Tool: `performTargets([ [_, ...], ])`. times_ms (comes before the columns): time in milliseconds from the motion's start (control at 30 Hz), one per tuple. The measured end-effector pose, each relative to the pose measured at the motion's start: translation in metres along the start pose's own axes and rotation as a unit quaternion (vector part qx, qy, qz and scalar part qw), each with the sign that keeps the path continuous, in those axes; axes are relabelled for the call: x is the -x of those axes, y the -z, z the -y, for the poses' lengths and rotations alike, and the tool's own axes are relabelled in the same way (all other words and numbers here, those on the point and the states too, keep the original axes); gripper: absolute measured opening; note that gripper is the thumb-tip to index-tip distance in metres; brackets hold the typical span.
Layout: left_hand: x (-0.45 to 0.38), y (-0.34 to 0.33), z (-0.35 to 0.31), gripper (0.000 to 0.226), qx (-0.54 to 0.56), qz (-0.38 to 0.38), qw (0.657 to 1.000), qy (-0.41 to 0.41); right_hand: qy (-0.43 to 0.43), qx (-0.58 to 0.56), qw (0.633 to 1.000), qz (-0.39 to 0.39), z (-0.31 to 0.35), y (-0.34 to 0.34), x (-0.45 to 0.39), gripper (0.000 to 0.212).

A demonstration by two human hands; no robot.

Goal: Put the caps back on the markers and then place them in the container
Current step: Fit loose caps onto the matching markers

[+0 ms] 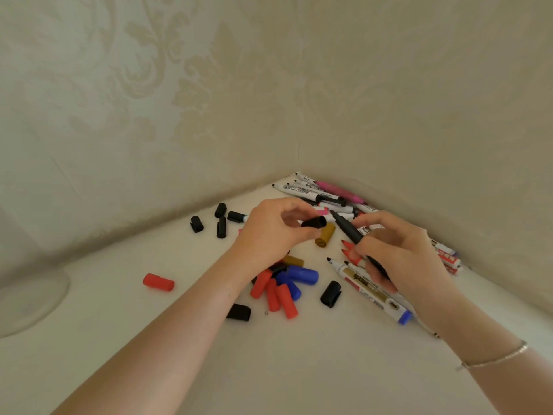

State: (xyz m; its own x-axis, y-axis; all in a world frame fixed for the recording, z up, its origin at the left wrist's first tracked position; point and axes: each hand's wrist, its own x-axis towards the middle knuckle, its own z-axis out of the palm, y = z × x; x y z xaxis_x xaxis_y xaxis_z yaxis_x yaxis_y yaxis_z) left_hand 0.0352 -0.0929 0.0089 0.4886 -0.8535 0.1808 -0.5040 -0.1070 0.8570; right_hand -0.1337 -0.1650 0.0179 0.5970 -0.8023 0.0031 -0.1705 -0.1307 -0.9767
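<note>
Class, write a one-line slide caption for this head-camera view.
Left hand holds a black cap near the black marker gripped by the right hand.

Two bare hands with a loose cap and an uncapped marker, seen over a pale tabletop set into a wallpapered corner.

A short black plastic cap [314, 222] is pinched in the left hand [270, 232], its open end turned toward the tip of a slim black marker [348, 229] gripped in the right hand [401, 253]; cap and tip are near each other but apart. A brown cylindrical cap [324, 234] lies just beyond them. Red and blue caps [287, 284] are heaped under the left wrist, a single red cap [158, 282] lies well apart to the left, and uncapped white-barrelled markers [317, 191] are piled in the corner. A thin metal bracelet [493, 359] is worn on the right wrist.
</note>
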Motion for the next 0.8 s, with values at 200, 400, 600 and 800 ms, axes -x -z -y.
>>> performTargets([
  [200,0.007,0.007,-0.013,0.022,0.096,0.0,0.995,0.01,0.055,0.034,0.998,-0.005,0.0,-0.004,0.005,0.033],
  [400,0.014,0.011,-0.018,0.028,0.273,0.08,0.953,0.104,0.087,0.036,0.995,-0.013,0.003,-0.006,0.008,0.036],
  [600,0.014,0.011,-0.02,0.025,0.058,-0.002,0.998,-0.004,0.115,0.088,0.989,-0.02,0.005,-0.005,0.006,0.039],
  [800,0.015,0.013,-0.023,0.029,-0.054,-0.005,0.998,-0.043,0.112,0.162,0.98,0.0,0.008,-0.006,0.006,0.039],
])
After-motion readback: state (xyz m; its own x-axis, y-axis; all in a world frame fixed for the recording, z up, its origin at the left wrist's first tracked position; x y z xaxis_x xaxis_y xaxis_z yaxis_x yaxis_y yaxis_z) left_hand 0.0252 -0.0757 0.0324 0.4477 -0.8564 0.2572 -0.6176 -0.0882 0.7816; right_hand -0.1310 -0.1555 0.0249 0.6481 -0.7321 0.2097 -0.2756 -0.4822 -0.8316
